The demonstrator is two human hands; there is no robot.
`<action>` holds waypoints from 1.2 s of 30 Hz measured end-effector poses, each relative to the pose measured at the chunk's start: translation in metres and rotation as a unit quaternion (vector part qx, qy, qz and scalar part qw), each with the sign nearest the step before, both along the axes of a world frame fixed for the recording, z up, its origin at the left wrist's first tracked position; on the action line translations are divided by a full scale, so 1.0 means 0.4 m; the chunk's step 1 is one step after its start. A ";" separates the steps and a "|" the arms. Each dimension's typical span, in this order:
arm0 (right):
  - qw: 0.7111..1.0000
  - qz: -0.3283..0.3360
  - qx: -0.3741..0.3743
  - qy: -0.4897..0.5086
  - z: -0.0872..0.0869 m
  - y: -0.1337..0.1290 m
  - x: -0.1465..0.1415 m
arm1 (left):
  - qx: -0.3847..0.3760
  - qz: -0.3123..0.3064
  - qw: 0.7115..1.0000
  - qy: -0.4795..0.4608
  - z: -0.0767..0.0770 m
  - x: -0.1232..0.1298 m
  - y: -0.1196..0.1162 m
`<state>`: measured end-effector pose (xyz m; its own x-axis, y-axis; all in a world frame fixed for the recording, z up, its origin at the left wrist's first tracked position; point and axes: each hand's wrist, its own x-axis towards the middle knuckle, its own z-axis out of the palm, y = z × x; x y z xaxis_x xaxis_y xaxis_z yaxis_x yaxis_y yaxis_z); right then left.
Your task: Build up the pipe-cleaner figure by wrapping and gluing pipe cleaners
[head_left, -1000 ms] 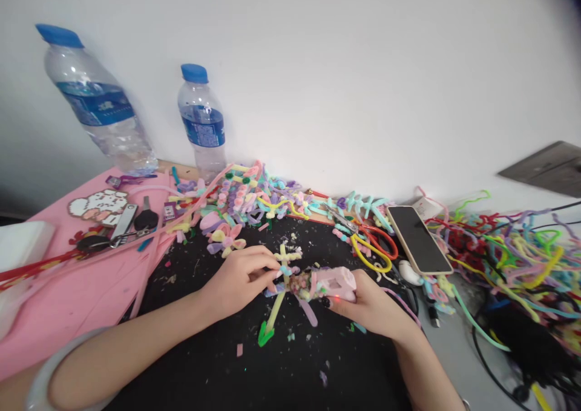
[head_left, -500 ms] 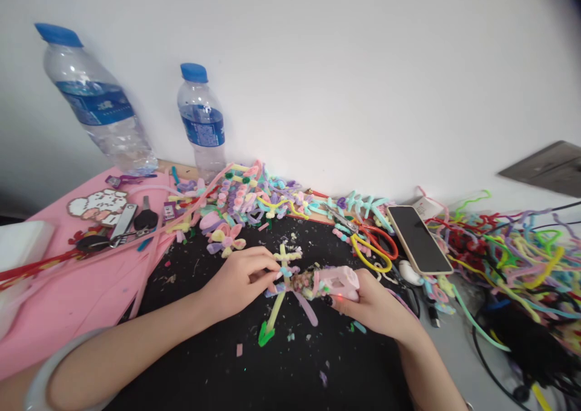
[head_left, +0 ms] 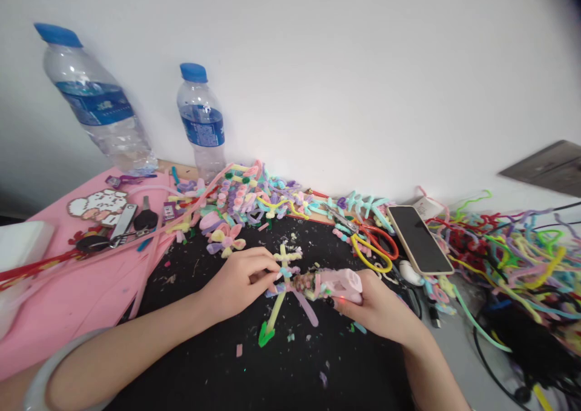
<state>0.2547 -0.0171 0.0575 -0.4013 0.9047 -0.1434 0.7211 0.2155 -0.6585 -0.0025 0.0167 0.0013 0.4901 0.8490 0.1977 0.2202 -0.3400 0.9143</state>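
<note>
A pipe-cleaner figure [head_left: 278, 307] lies on the black mat, with a yellow stem, short crosspieces in pastel colours and a green arrow-shaped end. At its middle, my left hand [head_left: 242, 278] pinches a small blue-and-white piece between thumb and fingers. Wrapped around a pink glue gun [head_left: 342, 285], my right hand [head_left: 374, 305] points it leftward. Fuzzy scraps cover the gun's front end, which is close to the crosspieces by my left fingertips; whether it touches them I cannot tell. A red light shows near my right thumb.
Behind the mat [head_left: 204, 368] runs a heap of finished pipe-cleaner shapes [head_left: 240, 196]. Scissors [head_left: 372, 253], a phone [head_left: 420, 241] and tangled pipe cleaners [head_left: 512, 259] lie rightward. Two water bottles [head_left: 202, 120] stand against the wall. Keys [head_left: 145, 218] rest on the pink sheet [head_left: 104, 302].
My right hand has shifted slightly right and turned the glue gun a little in its grip. My left hand and the pipe-cleaner figure stay in place.
</note>
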 end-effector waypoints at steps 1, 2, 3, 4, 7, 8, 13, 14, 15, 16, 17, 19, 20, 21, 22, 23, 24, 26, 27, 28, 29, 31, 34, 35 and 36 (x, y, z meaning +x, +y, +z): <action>1.000 0.005 -0.003 -0.002 0.002 0.001 0.000 | 0.002 0.000 1.000 0.002 0.000 0.000 0.000; 1.000 0.008 -0.006 -0.003 0.004 0.001 0.001 | 0.002 0.000 1.000 0.002 0.000 0.000 0.000; 1.000 0.009 -0.009 -0.003 0.005 0.001 0.002 | 0.000 0.001 1.000 0.003 -0.001 0.000 0.000; 1.000 0.009 -0.012 -0.001 0.005 0.002 0.004 | -0.002 0.001 1.000 0.002 -0.001 0.000 0.000; 1.000 0.008 -0.012 0.009 0.001 0.001 0.006 | -0.013 0.002 1.000 -0.004 -0.002 0.001 0.000; 1.000 0.008 -0.009 0.010 -0.001 0.000 0.005 | -0.018 0.001 1.000 -0.006 -0.002 0.002 -0.001; 1.000 0.015 0.015 -0.008 -0.014 -0.004 -0.007 | -0.037 0.001 0.999 -0.010 -0.002 0.002 -0.003; 1.000 0.017 0.014 -0.012 -0.015 -0.004 -0.008 | -0.038 0.002 0.999 -0.009 -0.002 0.001 -0.003; 1.000 0.018 0.010 -0.014 -0.015 -0.003 -0.008 | -0.038 0.001 0.999 -0.008 -0.002 0.001 -0.003; 1.000 0.016 0.005 -0.013 -0.014 -0.003 -0.008 | -0.037 0.001 0.999 -0.007 -0.001 0.001 -0.003; 1.000 0.011 0.000 -0.012 -0.013 -0.003 -0.006 | -0.036 0.000 0.999 -0.006 -0.001 0.002 -0.003; 1.000 0.001 -0.005 -0.012 -0.008 -0.002 0.000 | -0.033 0.000 0.999 -0.007 0.001 0.002 -0.002; 1.000 0.000 -0.006 -0.012 -0.007 -0.001 0.003 | -0.033 0.002 0.999 -0.007 0.001 0.003 -0.002; 1.000 0.002 -0.007 -0.013 -0.005 0.000 0.006 | -0.032 0.003 0.999 -0.006 0.002 0.003 -0.003; 1.000 0.007 -0.011 -0.013 -0.004 0.000 0.008 | -0.032 0.004 0.999 -0.005 0.002 0.003 -0.003; 1.000 0.012 -0.014 -0.013 -0.004 0.001 0.010 | -0.034 0.004 0.999 -0.003 0.002 0.004 -0.003; 1.000 0.013 -0.017 -0.011 -0.005 0.001 0.010 | -0.037 0.004 0.999 0.000 0.002 0.003 -0.003; 1.000 0.011 -0.022 -0.010 -0.007 0.000 0.006 | -0.044 0.002 0.999 0.002 0.001 0.003 -0.004; 1.000 0.011 -0.022 -0.011 -0.008 -0.001 0.004 | -0.047 0.001 0.999 0.002 0.001 0.002 -0.003; 1.000 0.012 -0.022 -0.014 -0.010 -0.001 0.001 | -0.048 0.001 0.999 0.001 0.000 0.001 -0.003; 1.000 0.014 -0.022 -0.016 -0.011 -0.002 -0.001 | -0.048 0.001 0.999 0.000 -0.001 0.001 -0.003; 1.000 0.014 -0.017 -0.019 -0.011 -0.002 0.000 | -0.046 0.000 0.999 0.000 -0.001 0.001 -0.001; 1.000 0.002 -0.011 -0.017 -0.008 0.000 0.006 | -0.043 -0.001 0.999 0.004 0.000 0.001 0.000; 1.000 0.001 -0.012 -0.016 -0.007 0.000 0.008 | -0.041 0.000 0.999 0.006 0.000 0.002 -0.001; 1.000 0.001 -0.014 -0.015 -0.007 0.001 0.009 | -0.039 0.001 0.999 0.007 0.000 0.002 -0.001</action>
